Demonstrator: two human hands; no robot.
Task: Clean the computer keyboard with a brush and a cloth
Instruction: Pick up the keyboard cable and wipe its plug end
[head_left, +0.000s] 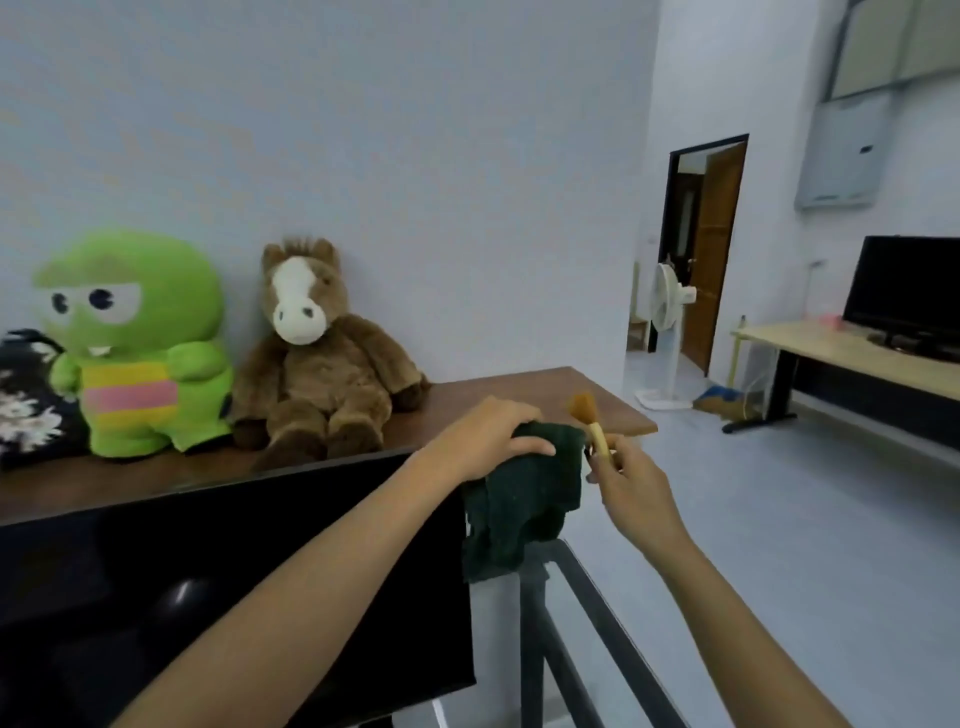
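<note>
Head view, 1 frame.

Item 1: left hand (493, 434), fingers curled over a dark green cloth (524, 499), which drapes past the top right corner of a black monitor (234, 582).

Item 2: right hand (631, 491), fingers pinching the pale handle of a brush (589, 418), bristles up, just beside the cloth.

Item 3: keyboard, not in view (presumably below the frame).

Item 4: brown surface (519, 395) carrying a green plush (132, 343) and a horse plush (317, 348).

Risks: the loosely gathered cloth could slip off the monitor corner to the floor; the light 2-finger pinch may let the brush twist or drop; a tug on the cloth could rock the monitor.
</note>
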